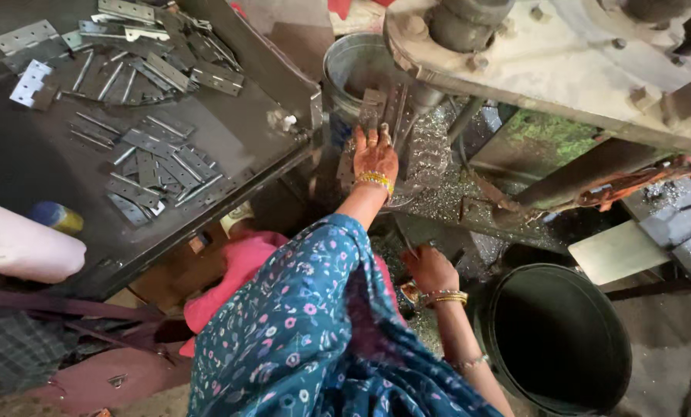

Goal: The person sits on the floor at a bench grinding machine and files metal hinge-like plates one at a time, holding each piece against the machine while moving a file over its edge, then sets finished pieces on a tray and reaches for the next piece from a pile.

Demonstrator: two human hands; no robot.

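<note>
1. A heavy press machine (562, 69) fills the upper right of the frame, its pale cast body running down toward the right edge, with a round column at the top centre.
2. A dark steel worktable (44, 170) takes the upper left; its front edge slants from the lower left up to a corner near the frame's middle, just beside the machine bed.
3. A large dark drum (554, 340) stands open at the lower right, close to the right forearm, with a narrow strip of floor beyond it.
4. A grey metal bucket (353, 66) sits at top centre, wedged between the table corner and the machine.
5. Flat metal hinges (156, 158) lie scattered in loose heaps over the table, some close to its front edge.
6. The left hand (375, 154), centre frame, reaches up with fingers spread flat, pressing on a hinge plate (376, 108) standing at the machine's die, just below the bucket.
7. The right hand (429, 266), lower centre, is curled downward among metal shavings (446, 197); whether it holds anything cannot be told.
8. A yellow-and-blue capped bottle (58, 218) lies at the left edge.
</note>
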